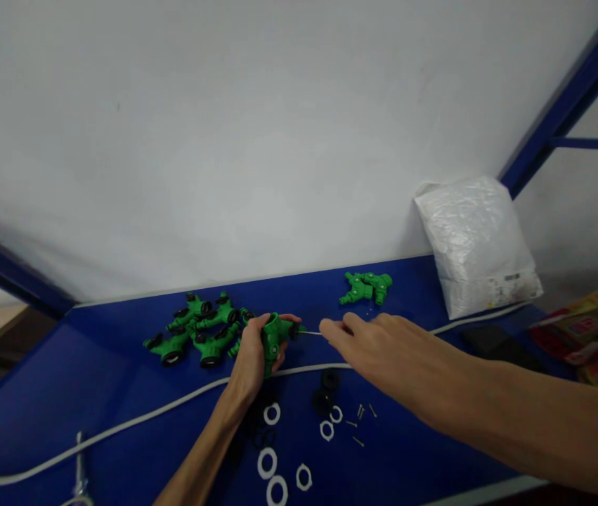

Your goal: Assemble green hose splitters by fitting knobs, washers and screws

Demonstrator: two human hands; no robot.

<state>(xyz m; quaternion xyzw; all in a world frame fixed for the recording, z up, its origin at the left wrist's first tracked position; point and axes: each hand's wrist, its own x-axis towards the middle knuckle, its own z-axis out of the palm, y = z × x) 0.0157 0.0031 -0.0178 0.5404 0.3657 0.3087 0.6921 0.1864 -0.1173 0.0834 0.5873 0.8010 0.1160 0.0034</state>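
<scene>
- Two grips: left hand (249,353) around a green fitting (273,344), right hand (365,342) around a thin-shafted tool (309,333).
- A slip could jab the left hand.
- Knocks could scatter screws (360,412).

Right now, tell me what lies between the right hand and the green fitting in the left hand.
In the head view, a thin pale shaft runs from the right hand toward the green fitting.

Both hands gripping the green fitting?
No, only the left hand holds the green fitting; the right hand holds a thin rod that reaches toward it.
</scene>
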